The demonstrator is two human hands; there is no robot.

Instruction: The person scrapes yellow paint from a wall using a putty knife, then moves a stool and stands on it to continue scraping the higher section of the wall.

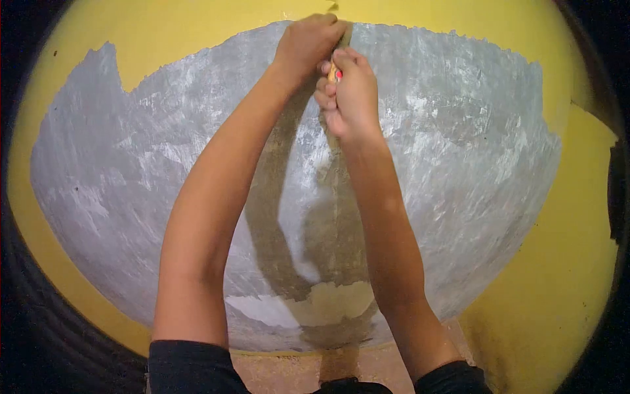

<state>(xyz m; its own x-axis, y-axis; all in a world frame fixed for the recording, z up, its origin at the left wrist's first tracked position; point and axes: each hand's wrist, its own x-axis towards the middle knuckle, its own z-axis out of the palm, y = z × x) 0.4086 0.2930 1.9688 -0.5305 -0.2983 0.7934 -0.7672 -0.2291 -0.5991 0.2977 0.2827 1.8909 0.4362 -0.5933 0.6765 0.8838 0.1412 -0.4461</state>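
A large grey patch (446, 164) with ragged edges covers the middle of a yellow wall (216, 20). Both my hands are raised close together at its top edge. My right hand (351, 88) is closed round a tool handle (333, 71), yellowish with a red spot; the tool's far end is not clear. My left hand (312, 41) lies just above and to the left, its fingers bent together near the tool's upper part. What the left fingers hold, if anything, is hidden. A small curled flake (333, 6) shows above them.
Shadows of my arms and head fall on the patch. A pale smooth area (302, 307) lies low on it. Below runs a pinkish surface (282, 373). A dark object (617, 194) is at the right edge, and dark stains mark the lower right wall.
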